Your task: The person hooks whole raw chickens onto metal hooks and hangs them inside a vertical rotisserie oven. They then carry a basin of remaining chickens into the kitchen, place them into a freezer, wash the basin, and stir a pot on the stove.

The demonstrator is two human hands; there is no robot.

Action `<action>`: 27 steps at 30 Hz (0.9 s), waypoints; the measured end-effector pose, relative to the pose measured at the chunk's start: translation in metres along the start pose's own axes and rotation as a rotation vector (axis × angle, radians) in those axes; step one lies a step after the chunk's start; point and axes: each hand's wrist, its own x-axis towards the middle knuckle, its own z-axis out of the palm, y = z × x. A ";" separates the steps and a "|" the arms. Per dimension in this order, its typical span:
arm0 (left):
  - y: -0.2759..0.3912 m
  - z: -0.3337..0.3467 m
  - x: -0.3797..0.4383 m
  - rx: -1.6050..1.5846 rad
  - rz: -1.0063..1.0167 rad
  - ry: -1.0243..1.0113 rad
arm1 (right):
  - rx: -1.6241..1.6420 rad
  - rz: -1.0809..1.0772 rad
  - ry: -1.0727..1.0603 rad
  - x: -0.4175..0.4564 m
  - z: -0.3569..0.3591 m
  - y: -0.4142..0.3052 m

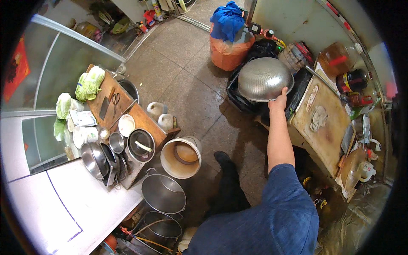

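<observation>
My right hand (279, 101) grips the rim of a perforated metal colander (264, 78). The colander is tipped over, its rounded underside facing me, above a bin lined with a black plastic bag (234, 97). What lies inside the colander is hidden. My left hand is out of view. Right of the colander, a wooden cutting board (330, 145) bears a crumpled cloth (319, 118) and a cleaver (346, 138).
An orange-wrapped container (228, 52) with a blue cloth (228, 20) stands behind the bin. At left, a wooden board (143, 116) holds cabbages (94, 81), scissors (115, 99) and pans. A white bucket (196, 149) and a large metal pot (163, 193) stand near my foot.
</observation>
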 end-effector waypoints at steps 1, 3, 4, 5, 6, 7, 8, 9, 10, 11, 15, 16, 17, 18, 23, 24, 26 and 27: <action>0.005 0.000 -0.002 0.004 -0.005 0.007 | 0.022 -0.016 0.041 -0.007 0.008 -0.006; 0.012 0.000 -0.005 0.014 -0.016 0.013 | 0.058 -0.068 -0.063 0.010 0.005 -0.011; 0.014 -0.001 -0.005 0.016 -0.022 0.016 | 0.048 -0.035 -0.035 0.015 0.006 -0.018; 0.014 0.000 -0.006 0.021 -0.030 0.017 | 0.083 -0.032 -0.088 0.018 0.008 -0.023; 0.013 0.001 -0.008 0.024 -0.035 0.021 | 0.089 -0.046 -0.099 0.020 0.011 -0.025; 0.011 0.001 -0.010 0.020 -0.044 0.024 | 0.092 -0.059 -0.111 0.020 0.014 -0.025; 0.008 0.002 -0.013 0.015 -0.054 0.031 | 0.073 -0.045 -0.097 0.019 0.018 -0.024; 0.011 0.000 -0.014 0.027 -0.050 0.033 | 0.049 -0.070 -0.015 0.026 0.016 -0.023; 0.010 -0.003 -0.013 0.026 -0.047 0.034 | 0.019 -0.094 0.061 0.038 0.011 -0.018; 0.008 -0.004 -0.014 0.028 -0.049 0.037 | -0.012 -0.119 0.136 0.050 0.006 -0.014; -0.010 -0.013 -0.024 0.014 -0.054 0.055 | -0.354 -0.072 0.549 0.034 0.023 -0.005; -0.014 -0.015 -0.025 0.009 -0.053 0.058 | -0.429 -0.057 0.612 0.020 0.030 -0.007; -0.018 -0.017 -0.026 0.007 -0.052 0.061 | -0.369 -0.081 0.596 0.031 0.019 -0.001; -0.021 -0.019 -0.028 0.004 -0.050 0.067 | -0.313 -0.096 0.522 0.025 0.017 -0.004; -0.042 -0.014 -0.040 -0.022 -0.062 0.075 | -0.088 -0.133 -0.008 0.031 0.019 -0.024; -0.043 -0.014 -0.040 -0.022 -0.061 0.076 | -0.088 -0.145 -0.073 0.039 0.020 -0.029; -0.049 -0.013 -0.039 -0.027 -0.049 0.079 | -0.051 -0.148 -0.132 0.051 0.025 -0.033; -0.050 -0.012 -0.037 -0.030 -0.039 0.082 | -0.094 -0.159 -0.015 0.058 0.027 -0.028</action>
